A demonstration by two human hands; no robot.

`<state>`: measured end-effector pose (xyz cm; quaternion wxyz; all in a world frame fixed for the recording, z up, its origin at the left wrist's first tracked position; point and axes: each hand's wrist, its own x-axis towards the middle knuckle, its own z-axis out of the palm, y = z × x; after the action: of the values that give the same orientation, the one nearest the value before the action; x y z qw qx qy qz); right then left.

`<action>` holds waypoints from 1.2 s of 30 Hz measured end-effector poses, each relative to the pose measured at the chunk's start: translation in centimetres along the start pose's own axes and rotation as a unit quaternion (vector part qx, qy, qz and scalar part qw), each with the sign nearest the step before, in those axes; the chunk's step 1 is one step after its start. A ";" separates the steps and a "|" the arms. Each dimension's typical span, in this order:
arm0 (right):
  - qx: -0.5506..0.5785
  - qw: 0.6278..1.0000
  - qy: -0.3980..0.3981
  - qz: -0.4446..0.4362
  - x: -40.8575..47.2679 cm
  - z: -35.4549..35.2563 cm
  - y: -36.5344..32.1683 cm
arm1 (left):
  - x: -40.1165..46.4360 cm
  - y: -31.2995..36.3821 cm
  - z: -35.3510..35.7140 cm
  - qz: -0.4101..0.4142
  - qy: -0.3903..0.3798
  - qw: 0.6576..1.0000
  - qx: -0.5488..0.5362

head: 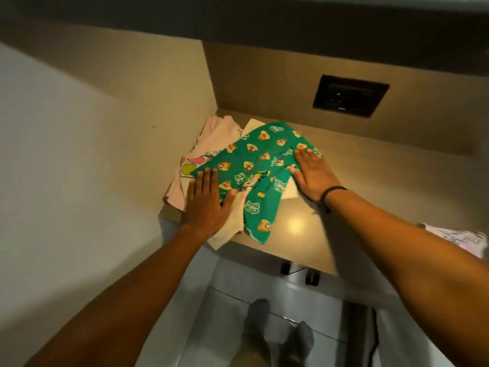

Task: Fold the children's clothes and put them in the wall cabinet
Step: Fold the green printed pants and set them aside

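Observation:
Green children's trousers (pixel 254 165) with yellow cartoon prints lie spread on the beige desk (pixel 299 226), one leg hanging toward the front edge. My left hand (pixel 207 200) lies flat, fingers apart, on the trousers' left end. My right hand (pixel 313 173) presses flat on their right end. Neither hand grips the cloth. Under the trousers lie a pale pink garment (pixel 214 139) with a balloon print and a cream piece (pixel 227 229). The wall cabinet is not in view.
Another pinkish printed garment (pixel 455 239) lies at the desk's right edge. A dark socket panel (pixel 349 95) sits in the back wall. A side wall closes the desk on the left. Chair castors (pixel 301 274) and my feet show on the tiled floor below.

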<state>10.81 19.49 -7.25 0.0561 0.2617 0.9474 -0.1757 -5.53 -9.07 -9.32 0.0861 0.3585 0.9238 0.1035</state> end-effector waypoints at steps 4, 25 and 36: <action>-0.027 0.998 0.035 0.046 -4.3 1.0 2.7 | 0.0 -0.2 -0.1 -0.005 -0.001 1.000 0.012; -0.018 0.998 0.034 0.041 -10.2 -3.9 4.0 | 1.1 5.0 0.9 0.117 -0.046 0.991 0.042; -0.017 0.960 0.056 0.274 -11.7 3.2 1.4 | 4.2 2.6 -1.7 0.004 -0.026 0.996 0.089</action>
<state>21.61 13.91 -8.30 0.0531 0.5197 0.8438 -0.1227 -7.33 -4.55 -7.41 0.0777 0.3714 0.9251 0.0119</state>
